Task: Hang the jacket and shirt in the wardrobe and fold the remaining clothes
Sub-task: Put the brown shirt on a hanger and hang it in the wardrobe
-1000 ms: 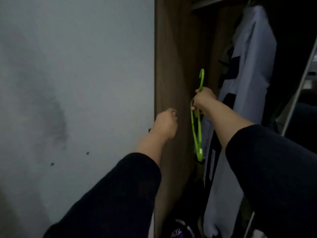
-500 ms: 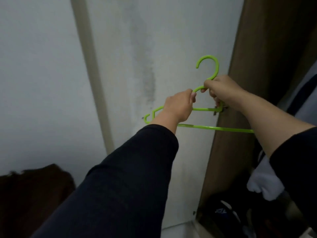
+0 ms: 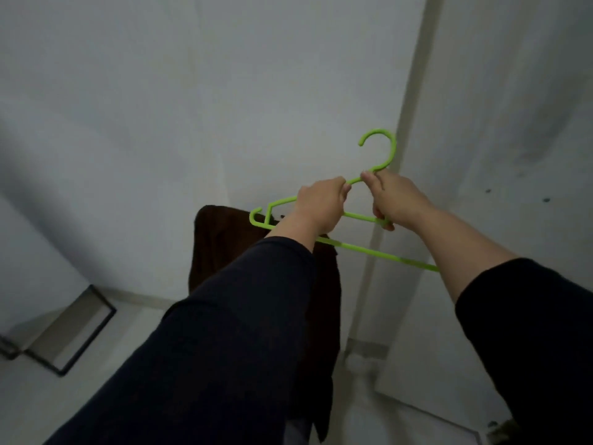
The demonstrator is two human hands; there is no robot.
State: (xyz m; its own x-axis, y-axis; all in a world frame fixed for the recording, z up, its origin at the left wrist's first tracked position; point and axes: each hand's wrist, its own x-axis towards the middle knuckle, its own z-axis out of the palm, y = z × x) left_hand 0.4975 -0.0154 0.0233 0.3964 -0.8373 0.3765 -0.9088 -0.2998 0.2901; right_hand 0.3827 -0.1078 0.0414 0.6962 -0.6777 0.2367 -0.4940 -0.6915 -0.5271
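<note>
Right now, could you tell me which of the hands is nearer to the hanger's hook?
The right hand is nearer: it grips the green hanger at the neck, just below the hook. The left hand holds the sloping shoulder, further down and to the left.

Hanger (image 3: pixel 353 216) before garment (image 3: pixel 224 239), wall (image 3: pixel 160 91)

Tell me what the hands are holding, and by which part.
Both grip the green hanger: the left hand on its left sloping shoulder, the right hand at the neck below the hook.

No readable text, label or number anywhere
</note>
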